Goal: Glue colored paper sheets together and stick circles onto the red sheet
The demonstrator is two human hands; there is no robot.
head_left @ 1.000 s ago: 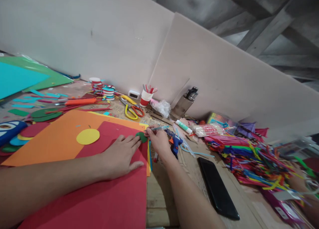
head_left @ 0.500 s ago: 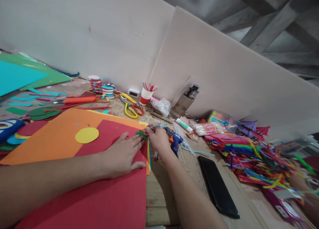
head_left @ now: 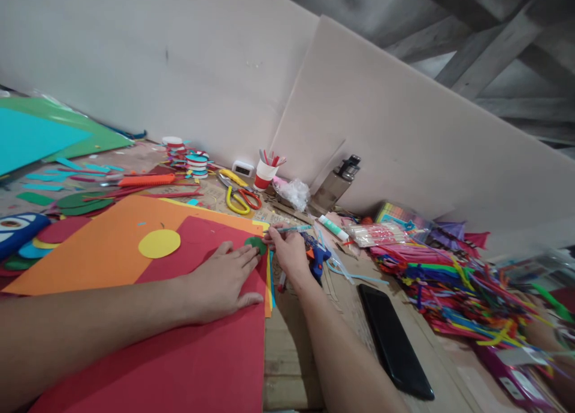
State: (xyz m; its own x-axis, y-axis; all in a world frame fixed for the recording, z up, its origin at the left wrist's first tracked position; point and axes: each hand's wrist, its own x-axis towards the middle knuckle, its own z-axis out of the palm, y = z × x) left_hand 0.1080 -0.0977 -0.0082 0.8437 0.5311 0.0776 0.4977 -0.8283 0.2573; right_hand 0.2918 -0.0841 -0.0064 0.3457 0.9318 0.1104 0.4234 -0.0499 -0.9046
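My left hand (head_left: 224, 273) lies flat on a red sheet (head_left: 179, 365), fingers stretched out. Its fingertips press on a small green paper circle (head_left: 256, 244) near the sheet's right edge. My right hand (head_left: 290, 251) is closed around a slim, pale blue pen (head_left: 299, 228) just right of the circle. The pen's tip is hidden behind the fingers. A yellow circle (head_left: 159, 244) lies on the orange sheet (head_left: 103, 239), left of my left hand. A blue glue gun (head_left: 318, 258) rests close to the right wrist.
A black phone (head_left: 395, 341) lies right of my right forearm. Behind are scissors (head_left: 238, 200), a cup of sticks (head_left: 266, 173), a glue stick (head_left: 333, 227) and a bottle (head_left: 336, 185). Pipe cleaners (head_left: 449, 281) pile up at right, where another person's arm (head_left: 545, 335) shows.
My right hand and the pen have shifted slightly to the right, and more of the green circle shows. My left hand stays pressed in place. The view has moved a little.
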